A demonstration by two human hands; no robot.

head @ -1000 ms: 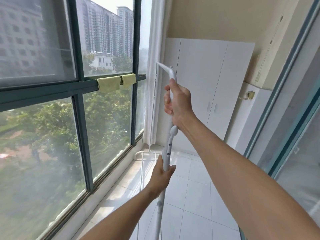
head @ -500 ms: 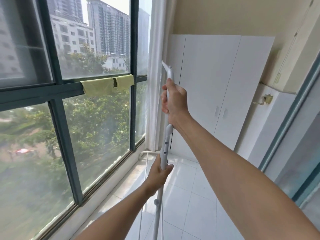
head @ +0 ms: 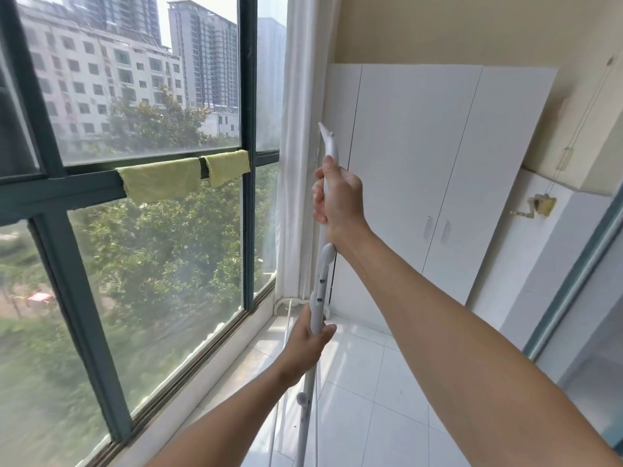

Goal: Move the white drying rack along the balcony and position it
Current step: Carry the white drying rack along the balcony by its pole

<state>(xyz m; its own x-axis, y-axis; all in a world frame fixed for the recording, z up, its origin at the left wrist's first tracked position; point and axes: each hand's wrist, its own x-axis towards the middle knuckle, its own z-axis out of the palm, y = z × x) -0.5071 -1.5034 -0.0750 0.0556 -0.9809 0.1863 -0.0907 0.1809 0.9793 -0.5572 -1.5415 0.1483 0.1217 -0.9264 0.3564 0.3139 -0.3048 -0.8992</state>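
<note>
The white drying rack [head: 322,281] stands folded and nearly upright in front of me, seen edge-on as a thin white post with plastic joints. My right hand [head: 338,197] is closed around the post near its top. Lower down, my left hand [head: 308,343] grips the same post just below a joint piece with small holes. The rack's thin lower rails [head: 286,318] run down along the floor by the window sill. Its foot is out of view below the frame.
A tall window wall with dark frames [head: 248,163] runs along the left, with two green cloths [head: 161,178] draped on its crossbar. A white curtain [head: 300,163] hangs in the corner. White cabinets [head: 421,163] close the far end. The floor is white tile [head: 371,382].
I have come closer to the far cabinets and curtain, carrying the rack along the window. Both hands keep the same grip on the post.
</note>
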